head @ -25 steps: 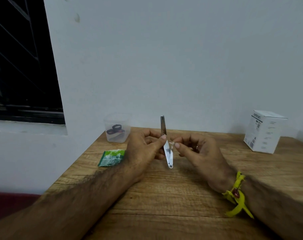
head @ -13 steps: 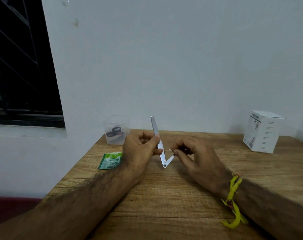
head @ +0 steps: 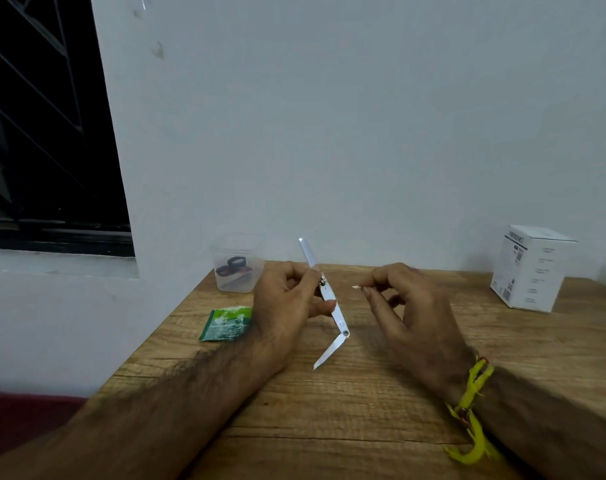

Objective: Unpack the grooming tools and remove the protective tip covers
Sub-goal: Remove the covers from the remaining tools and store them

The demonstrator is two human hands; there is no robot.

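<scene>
- While held above the wooden worktop (head: 329, 427), the slim silver folding metal grooming tool (head: 326, 296) is gripped by the left hand (head: 287, 299), fingers clamped on its handle, blade hanging open.
- Right hand (head: 402, 306): fingers pinch a tiny pale tip cover (head: 355, 287), apart from the tool.

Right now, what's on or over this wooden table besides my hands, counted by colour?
Silver: 1, the folding metal tool held by the left hand
White: 1, the carton
Green: 1, the sachet
Clear: 1, the plastic container
Pale: 1, the tiny tip cover pinched by the right hand
Total: 5
</scene>
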